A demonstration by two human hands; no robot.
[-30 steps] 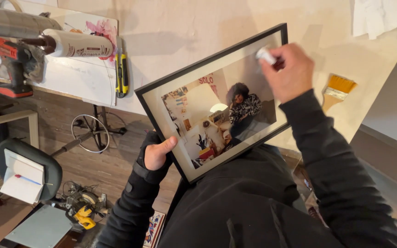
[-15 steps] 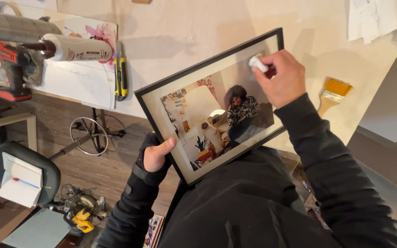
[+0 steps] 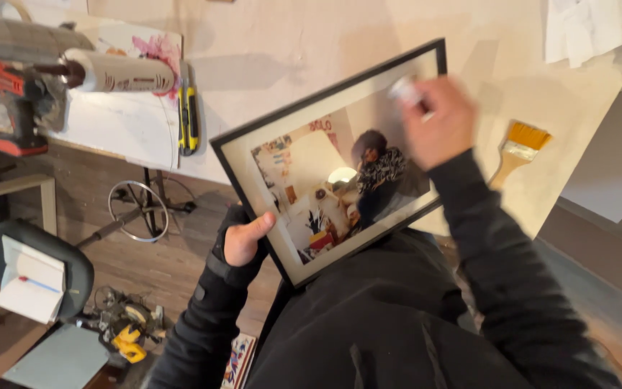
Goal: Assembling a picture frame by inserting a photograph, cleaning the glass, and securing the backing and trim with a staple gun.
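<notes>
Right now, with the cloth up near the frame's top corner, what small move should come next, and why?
Probably sweep the right hand and its white cloth down across the glass of the picture frame: the cloth sits near the upper corner, the lower glass lies uncovered, and the left hand steadies the frame's edge.

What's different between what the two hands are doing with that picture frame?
The left hand grips the frame's lower left edge, thumb over the front, and looks sharp and steady; the right hand is over the glass near the upper right corner and is blurred. The left hand holds only the frame; the right pinches a small white thing against the glass. Both wear black sleeves.
</notes>
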